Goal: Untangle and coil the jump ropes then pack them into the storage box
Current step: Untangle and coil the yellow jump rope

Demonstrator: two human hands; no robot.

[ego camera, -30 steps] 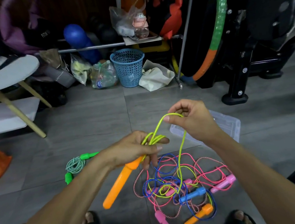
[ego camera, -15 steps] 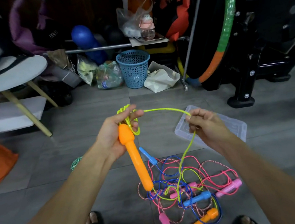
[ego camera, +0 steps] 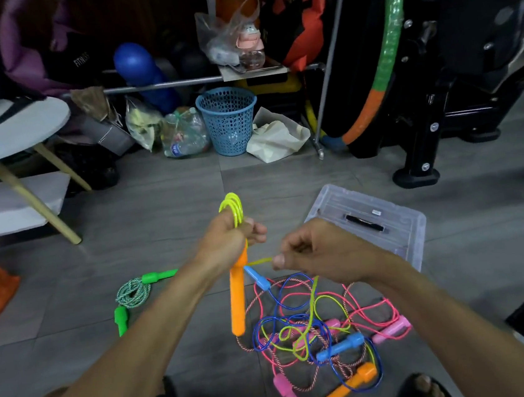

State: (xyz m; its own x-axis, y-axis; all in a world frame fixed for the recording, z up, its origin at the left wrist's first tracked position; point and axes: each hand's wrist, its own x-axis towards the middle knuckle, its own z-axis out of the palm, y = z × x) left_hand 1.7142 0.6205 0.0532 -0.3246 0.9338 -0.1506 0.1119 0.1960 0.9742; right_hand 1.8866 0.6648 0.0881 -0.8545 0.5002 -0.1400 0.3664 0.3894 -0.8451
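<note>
head view — left hand [ego camera: 226,244] gripping yellow rope [ego camera: 234,208]

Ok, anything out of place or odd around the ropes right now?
Nothing damaged. The yellow rope running from the right hand is still threaded through the blue and pink ropes in the floor pile. The clear storage box has its lid on. The green rope lies coiled, apart.

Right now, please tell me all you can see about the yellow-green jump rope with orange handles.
The yellow-green jump rope with orange handles is a thin glossy cord, apparently plastic. The left hand grips several coiled loops above one long orange handle, which hangs down. The right hand pinches the cord beside it. The rest trails down into the tangled ropes on the floor, where the second orange handle lies.
</note>
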